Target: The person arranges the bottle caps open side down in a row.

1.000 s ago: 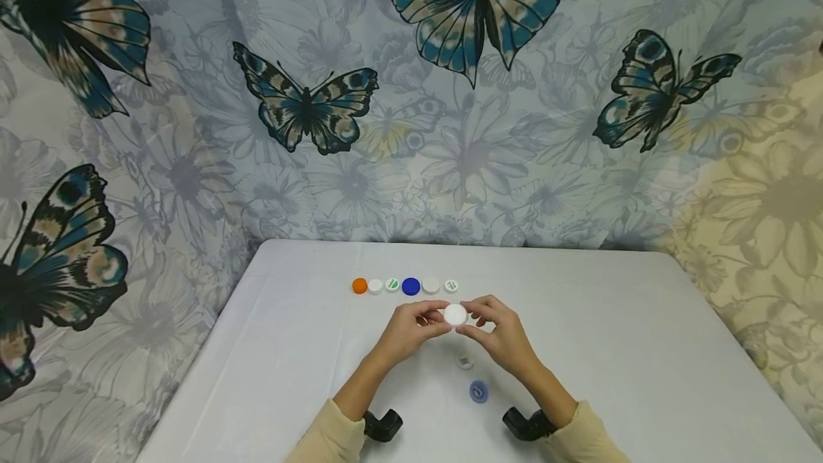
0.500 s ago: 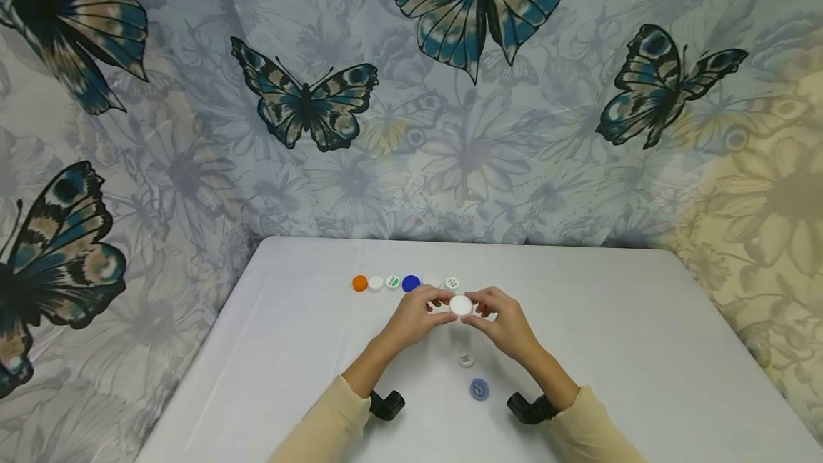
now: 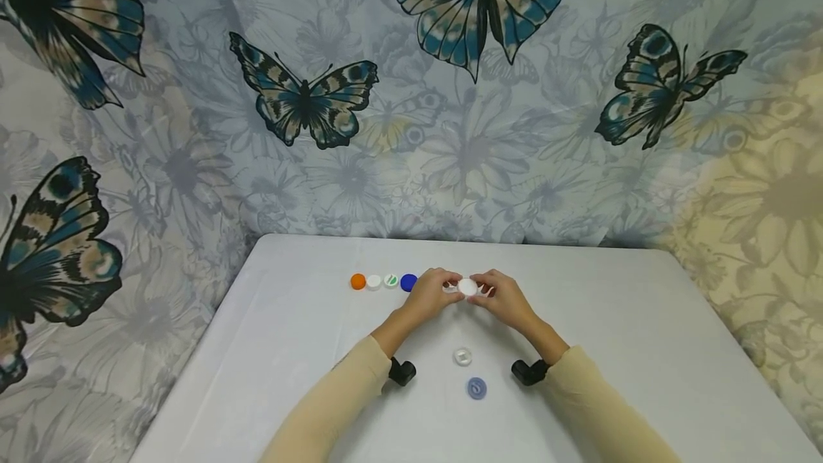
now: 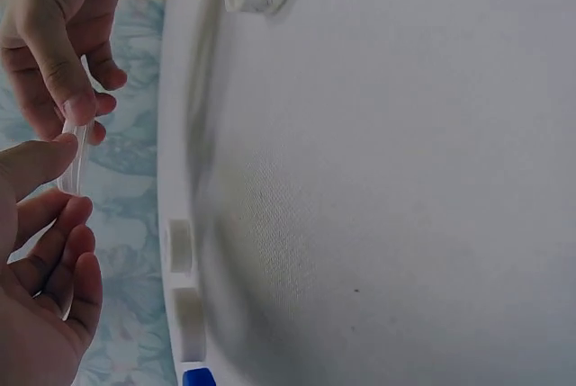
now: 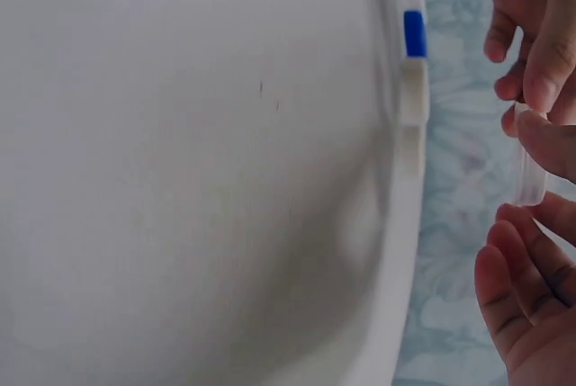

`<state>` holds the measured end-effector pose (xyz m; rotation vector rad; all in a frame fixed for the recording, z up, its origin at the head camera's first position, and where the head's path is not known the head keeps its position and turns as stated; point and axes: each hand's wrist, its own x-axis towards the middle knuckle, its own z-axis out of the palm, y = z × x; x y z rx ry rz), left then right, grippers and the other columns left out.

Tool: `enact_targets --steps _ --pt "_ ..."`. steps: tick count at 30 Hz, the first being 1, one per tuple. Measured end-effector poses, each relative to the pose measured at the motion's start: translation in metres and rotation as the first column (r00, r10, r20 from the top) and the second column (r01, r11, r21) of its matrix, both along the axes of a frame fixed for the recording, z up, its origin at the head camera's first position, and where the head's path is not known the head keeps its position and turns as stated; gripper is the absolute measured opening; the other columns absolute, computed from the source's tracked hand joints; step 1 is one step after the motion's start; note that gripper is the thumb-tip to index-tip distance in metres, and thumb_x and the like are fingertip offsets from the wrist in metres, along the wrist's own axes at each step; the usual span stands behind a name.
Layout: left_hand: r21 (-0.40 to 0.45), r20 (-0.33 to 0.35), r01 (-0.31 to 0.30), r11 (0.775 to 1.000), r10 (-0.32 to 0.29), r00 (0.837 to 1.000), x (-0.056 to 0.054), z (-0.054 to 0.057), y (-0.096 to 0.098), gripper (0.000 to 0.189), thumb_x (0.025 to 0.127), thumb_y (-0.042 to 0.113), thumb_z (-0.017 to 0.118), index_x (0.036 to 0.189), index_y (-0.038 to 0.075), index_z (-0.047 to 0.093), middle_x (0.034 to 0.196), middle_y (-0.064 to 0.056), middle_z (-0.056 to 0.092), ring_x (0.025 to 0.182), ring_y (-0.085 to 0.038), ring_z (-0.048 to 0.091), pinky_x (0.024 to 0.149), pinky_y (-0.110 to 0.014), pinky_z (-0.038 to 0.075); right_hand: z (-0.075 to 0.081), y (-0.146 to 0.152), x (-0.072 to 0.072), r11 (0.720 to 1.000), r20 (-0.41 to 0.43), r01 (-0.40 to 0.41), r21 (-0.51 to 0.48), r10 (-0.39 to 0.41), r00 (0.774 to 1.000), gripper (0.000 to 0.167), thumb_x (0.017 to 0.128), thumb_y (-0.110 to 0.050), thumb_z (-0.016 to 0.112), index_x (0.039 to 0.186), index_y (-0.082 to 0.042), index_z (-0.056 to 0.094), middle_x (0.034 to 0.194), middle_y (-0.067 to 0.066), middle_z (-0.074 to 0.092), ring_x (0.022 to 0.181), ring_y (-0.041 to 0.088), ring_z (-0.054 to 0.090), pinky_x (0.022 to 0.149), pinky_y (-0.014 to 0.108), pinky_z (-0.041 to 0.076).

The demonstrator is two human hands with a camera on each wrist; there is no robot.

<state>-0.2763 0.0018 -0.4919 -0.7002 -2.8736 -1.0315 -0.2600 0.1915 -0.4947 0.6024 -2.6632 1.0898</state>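
Between my two hands is a round white bottle cap [image 3: 467,287], raised off the table toward the far end. My left hand [image 3: 427,295] pinches its left edge between thumb and fingers. At the opposite edge my right hand [image 3: 508,301] pinches it too. Edge-on in the left wrist view, the cap [image 4: 74,161] looks thin and translucent. On the table behind the hands runs a row of caps: orange [image 3: 357,281], white [image 3: 374,282], white with a green mark [image 3: 391,281] and blue [image 3: 408,282]. The left hand partly covers the blue one; white caps [image 4: 189,325] farther along are mostly hidden in the head view.
Nearer on the white table [image 3: 289,349] lie a small white cap [image 3: 462,356] and a blue-grey cap [image 3: 476,388], both showing their insides. A butterfly-print cloth [image 3: 476,156] hangs behind the table's back edge. Black wrist devices [image 3: 401,372] sit under both forearms.
Both hands have moved away from the body and slightly right, carrying the white bottle cap between them. The left hand now covers part of the row of caps.
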Motion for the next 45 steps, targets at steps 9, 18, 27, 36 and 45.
enact_targets --steps 9,18,27,36,45 --pt "-0.089 -0.040 -0.051 0.995 0.047 0.998 -0.022 -0.011 0.017 0.037 0.084 0.026 0.076 0.118 0.013 0.070 0.101 0.000 0.071 0.093 -0.016 0.058 0.076 -0.023 0.046 -0.007 0.008 -0.028 0.999 0.062 -0.002 0.049 -0.001 0.998 0.036 0.076 -0.009 0.081 0.107 0.007 0.069 0.089 0.016 0.067 0.078 0.026 0.062 0.064 0.026 0.046" --pt "-0.250 -0.080 -0.085 0.965 0.067 0.995 -0.034 -0.013 0.024 0.035 0.085 0.026 0.076 0.116 0.012 0.070 0.101 0.000 0.069 0.094 -0.016 0.056 0.080 -0.025 0.048 -0.012 0.005 -0.048 0.994 0.129 -0.026 0.109 0.012 0.992 0.039 0.076 -0.011 0.080 0.109 0.007 0.068 0.091 0.016 0.067 0.079 0.023 0.060 0.071 0.033 0.048" --pt "-0.451 -0.171 -0.046 0.892 -0.036 0.985 -0.035 -0.010 0.021 0.035 0.085 0.035 0.074 0.116 0.017 0.071 0.108 0.001 0.070 0.100 -0.018 0.057 0.082 -0.032 0.049 -0.011 -0.005 -0.052 0.980 0.201 -0.052 0.191 0.013 0.980 0.039 0.074 -0.011 0.082 0.106 0.007 0.069 0.088 0.013 0.063 0.079 0.022 0.057 0.072 0.034 0.047" --pt "-0.312 -0.127 0.000 0.950 -0.042 0.991 -0.022 0.000 0.008 0.032 0.090 0.029 0.070 0.120 0.018 0.068 0.117 -0.002 0.066 0.108 -0.020 0.058 0.092 -0.033 0.049 0.003 0.004 -0.040 0.974 0.229 -0.047 0.223 -0.005 0.973 0.033 0.085 -0.018 0.074 0.109 0.003 0.069 0.091 0.012 0.063 0.077 0.019 0.057 0.067 0.031 0.047" --pt "-0.183 0.047 0.080 0.980 -0.073 0.996 0.010 0.006 -0.004 0.030 0.089 0.027 0.071 0.117 0.015 0.070 0.114 -0.002 0.068 0.104 -0.018 0.062 0.088 -0.029 0.050 0.026 0.010 -0.002 0.987 0.255 -0.087 0.133 0.051 0.966 0.025 0.089 -0.019 0.070 0.107 -0.001 0.071 0.087 0.004 0.066 0.078 0.014 0.056 0.065 0.026 0.046"
